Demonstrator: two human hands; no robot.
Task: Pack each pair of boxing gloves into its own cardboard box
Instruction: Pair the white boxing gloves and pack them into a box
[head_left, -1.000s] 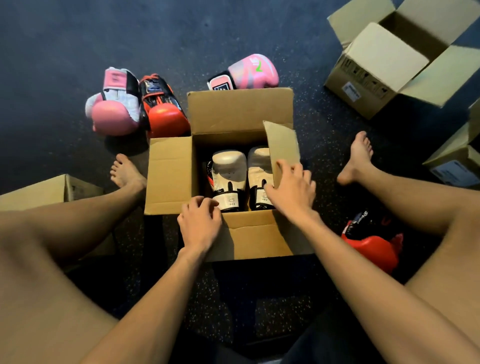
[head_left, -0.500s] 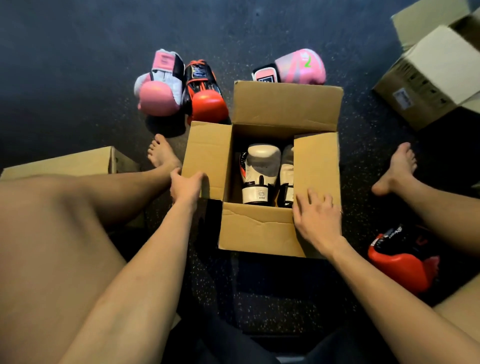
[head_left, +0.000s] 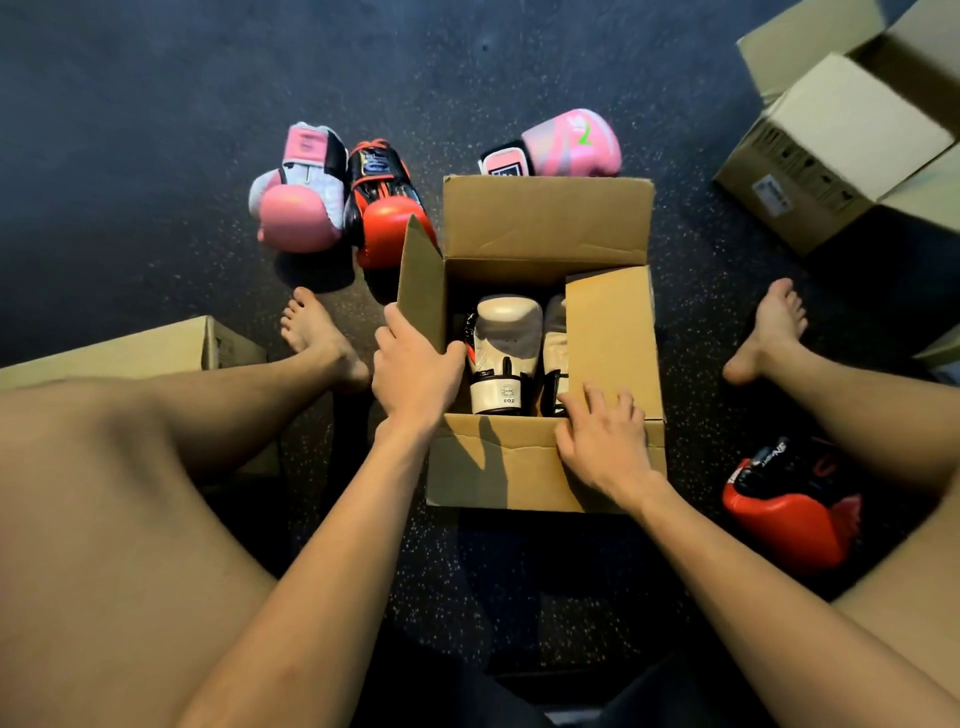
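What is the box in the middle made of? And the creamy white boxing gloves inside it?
The box looks like plain brown cardboard. It is matte, with creases and bent flaps. The cream boxing gloves look like smooth leather or fake leather, a little shiny where the light hits them. The picture cannot settle which one it is.

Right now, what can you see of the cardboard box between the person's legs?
The brown cardboard box stands open on the dark floor. Its far flap stands up; the left hand grips the raised left flap, the right hand presses the right flap inward with flat fingers. Two cream gloves lie inside.
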